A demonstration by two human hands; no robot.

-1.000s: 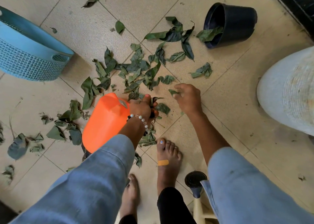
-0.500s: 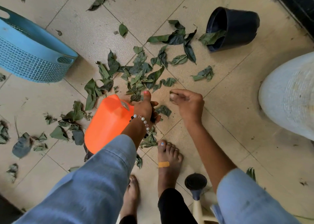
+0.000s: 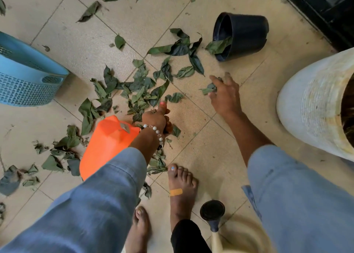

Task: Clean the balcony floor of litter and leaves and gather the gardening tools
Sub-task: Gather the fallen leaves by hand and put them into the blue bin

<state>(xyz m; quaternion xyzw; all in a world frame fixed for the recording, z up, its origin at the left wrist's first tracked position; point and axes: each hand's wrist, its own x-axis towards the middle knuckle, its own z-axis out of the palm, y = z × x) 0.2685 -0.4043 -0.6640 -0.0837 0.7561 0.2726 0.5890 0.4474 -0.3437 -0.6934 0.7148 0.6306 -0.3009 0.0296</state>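
Head view: our left hand (image 3: 156, 118) grips the orange dustpan (image 3: 107, 145) by its handle, low among the leaves (image 3: 141, 91); our right hand (image 3: 224, 95) pinches one leaf (image 3: 208, 88) above the tiles (image 3: 63, 47). A black pot (image 3: 245, 34) lies tipped beyond.

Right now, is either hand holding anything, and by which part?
The left hand grips the orange dustpan by its handle end, mostly hidden under the hand. The right hand closes its fingers on a leaf at its edge.
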